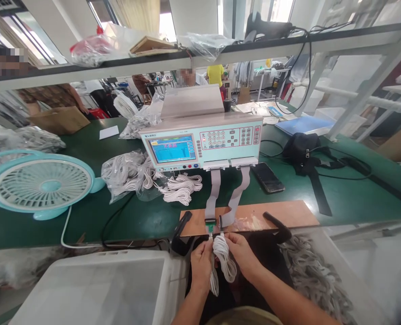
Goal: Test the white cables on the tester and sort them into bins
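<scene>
On the green bench, left to right:
Fan [39, 183]: pale blue, stood at far left, grille facing up and forward.
Bagged cables [128, 174]: white coils in clear plastic, beside a loose bundle [182, 187].
Tester [200, 142]: screen lit, two grey ribbon leads [216, 192] ran down to a copper-coloured board [251, 216] at the bench edge.
Left hand [200, 264]: fingers closed, pinching one cable end up at the sockets [211, 225].
Cable coil [225, 259]: white, hung between both hands, just below the board.
Right hand [239, 250]: pinched the other end beside the left.
Handling note: plugs likely wanted seating straight and fully, coil left slack, ribbons undisturbed.
Phone [267, 177]: lay dark, right of the ribbons.
Black bag [302, 151]: further right.
</scene>
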A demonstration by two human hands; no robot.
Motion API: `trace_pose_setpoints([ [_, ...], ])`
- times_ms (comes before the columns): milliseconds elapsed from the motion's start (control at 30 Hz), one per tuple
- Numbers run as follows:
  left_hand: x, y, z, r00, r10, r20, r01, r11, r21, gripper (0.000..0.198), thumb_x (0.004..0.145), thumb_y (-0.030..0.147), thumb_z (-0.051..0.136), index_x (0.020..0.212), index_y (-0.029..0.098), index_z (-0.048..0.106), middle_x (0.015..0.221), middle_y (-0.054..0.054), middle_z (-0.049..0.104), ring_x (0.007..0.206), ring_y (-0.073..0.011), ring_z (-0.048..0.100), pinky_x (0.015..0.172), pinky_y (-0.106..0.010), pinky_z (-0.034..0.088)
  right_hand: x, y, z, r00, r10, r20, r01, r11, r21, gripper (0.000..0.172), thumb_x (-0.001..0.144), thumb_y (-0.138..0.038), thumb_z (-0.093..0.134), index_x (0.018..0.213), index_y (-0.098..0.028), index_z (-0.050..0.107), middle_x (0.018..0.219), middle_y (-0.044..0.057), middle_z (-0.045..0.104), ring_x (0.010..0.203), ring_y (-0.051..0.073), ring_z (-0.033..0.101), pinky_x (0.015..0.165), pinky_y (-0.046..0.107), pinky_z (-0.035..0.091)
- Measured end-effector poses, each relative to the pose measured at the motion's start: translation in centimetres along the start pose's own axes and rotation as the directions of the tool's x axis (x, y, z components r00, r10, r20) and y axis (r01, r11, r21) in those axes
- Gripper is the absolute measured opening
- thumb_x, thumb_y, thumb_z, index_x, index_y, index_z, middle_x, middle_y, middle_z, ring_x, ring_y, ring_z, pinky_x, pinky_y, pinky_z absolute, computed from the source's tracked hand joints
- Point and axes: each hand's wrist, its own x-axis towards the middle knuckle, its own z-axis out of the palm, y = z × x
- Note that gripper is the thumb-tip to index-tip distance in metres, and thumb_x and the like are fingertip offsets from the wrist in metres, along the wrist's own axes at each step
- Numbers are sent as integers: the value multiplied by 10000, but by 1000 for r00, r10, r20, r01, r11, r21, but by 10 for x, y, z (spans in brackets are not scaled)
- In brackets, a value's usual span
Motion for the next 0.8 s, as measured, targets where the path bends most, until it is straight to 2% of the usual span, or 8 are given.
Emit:
trace_pose_setpoints([
  [167,2,3,0,999,44,22,-44,999,15,397,744,524,576,588,161,537,475,38,433,420,-100,392,384,-213,314,4,10,-6,998,-51,-24,49,995,-81,413,623,-540,703,657,-146,584,539,1,559,459,127,478,453,252,394],
  [267,6,5,-1,998,36,55,-39,997,69,419,744,563,549,604,168,533,479,28,446,431,-110,394,390,-219,307,6,13,-7,997,-72,9,73,995,-75,363,658,-501,695,692,-148,617,558,8,576,494,134,498,489,252,407],
  [367,11,12,-1,991,97,93,-106,990,89,450,708,596,565,614,157,545,544,6,495,519,-122,431,472,-223,353,7,14,-8,995,-92,44,94,995,-42,337,639,-473,719,701,-151,641,576,11,594,512,135,510,518,248,418],
  [467,12,19,0,987,126,104,-134,989,68,476,687,619,569,577,159,518,549,16,459,557,-122,414,547,-233,367,9,16,-10,993,-91,71,93,995,-23,336,612,-469,737,705,-156,658,590,14,608,510,140,515,521,254,427],
  [633,10,24,3,987,138,87,-144,987,66,529,643,677,560,550,161,497,557,7,433,593,-137,391,576,-251,348,18,22,-13,994,-97,53,96,995,19,310,537,-421,792,658,-166,663,593,14,617,604,171,569,628,272,460],
  [800,13,19,6,985,139,100,-144,989,44,519,633,674,576,541,172,483,551,8,432,584,-139,388,572,-259,349,17,22,-13,993,-103,65,101,994,31,306,549,-437,778,658,-176,660,595,32,609,617,205,581,647,322,464],
])
